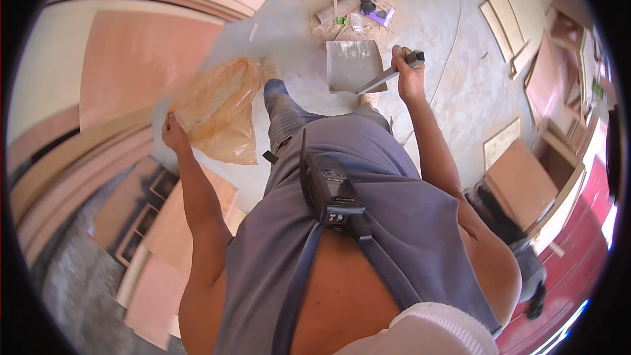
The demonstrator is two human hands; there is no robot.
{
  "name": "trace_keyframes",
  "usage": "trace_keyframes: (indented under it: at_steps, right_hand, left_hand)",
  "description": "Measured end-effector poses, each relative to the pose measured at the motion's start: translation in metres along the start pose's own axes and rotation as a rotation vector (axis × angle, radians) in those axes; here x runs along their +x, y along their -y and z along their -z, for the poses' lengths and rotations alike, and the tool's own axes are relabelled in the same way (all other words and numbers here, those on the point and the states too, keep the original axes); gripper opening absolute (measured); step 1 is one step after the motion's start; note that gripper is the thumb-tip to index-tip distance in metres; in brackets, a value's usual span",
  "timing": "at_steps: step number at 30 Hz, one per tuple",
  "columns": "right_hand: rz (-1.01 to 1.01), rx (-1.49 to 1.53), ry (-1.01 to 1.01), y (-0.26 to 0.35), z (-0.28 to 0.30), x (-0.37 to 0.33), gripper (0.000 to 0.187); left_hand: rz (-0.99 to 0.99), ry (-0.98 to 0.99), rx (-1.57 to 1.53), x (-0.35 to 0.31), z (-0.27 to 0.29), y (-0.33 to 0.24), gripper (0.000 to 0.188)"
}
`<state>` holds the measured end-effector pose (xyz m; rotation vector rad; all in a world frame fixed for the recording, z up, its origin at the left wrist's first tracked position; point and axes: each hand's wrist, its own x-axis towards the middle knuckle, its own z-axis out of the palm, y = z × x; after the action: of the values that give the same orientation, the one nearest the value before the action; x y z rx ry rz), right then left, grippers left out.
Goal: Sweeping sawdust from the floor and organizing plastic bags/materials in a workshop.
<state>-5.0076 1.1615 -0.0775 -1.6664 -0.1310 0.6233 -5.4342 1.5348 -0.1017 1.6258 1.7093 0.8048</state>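
A: How far along, going left to right?

B: Past the stacked boards (148,59), a translucent amber plastic bag (220,112), limp and seemingly without contents. Probably nothing bagged yet.

A: And in the middle?

B: On the pale floor (289,26), beyond the feet, a heap of sawdust and scraps (355,8), with a purple packet (382,18) at its right side. Looks already gathered into one place. Just nearer, the square dustpan (355,66), with only whitish dust toward its far edge. Left to deal with, by the look: the whole heap.

A: Now the hands, same order?

B: First the left hand (173,133), held low and out to the side on a nearly straight arm. Pinching the bag's outer edge between thumb and fingers, with the loose part spread toward the left shoe (270,69).

A: Then?

B: Then the right hand (409,75), reached forward and outward. Curled in a fist around the upper end of the grey handle (378,83), slanting down leftward to the near edge of the dustpan.

A: Resting or lifted?

B: Seemingly resting on the floor; hard to be sure from above.
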Motion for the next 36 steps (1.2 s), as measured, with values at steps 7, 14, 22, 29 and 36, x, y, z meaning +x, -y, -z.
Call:
trace_keyframes:
  at_steps: [7,14,22,29,36]
  right_hand:
    - [-0.142,-0.264,-0.009,0.018,-0.079,-0.045,0.037]
    - [-0.239,-0.255,0.030,-0.025,-0.151,-0.053,0.032]
    - [-0.359,-0.189,-0.095,-0.053,-0.176,-0.055,0.032]
    - [-0.328,-0.057,-0.196,-0.102,-0.143,-0.029,0.019]
    - [-0.299,-0.151,-0.335,-0.078,-0.122,0.063,0.026]
  left_hand:
    - [-0.074,0.399,0.036,0.145,-0.091,-0.014,0.036]
    - [-0.128,0.524,0.032,0.202,-0.119,-0.041,0.039]
    - [-0.070,0.619,0.216,0.188,-0.095,-0.011,0.039]
    - [0.045,0.789,0.400,0.190,-0.122,-0.015,0.039]
    - [-0.087,0.779,0.192,0.193,-0.123,-0.030,0.039]
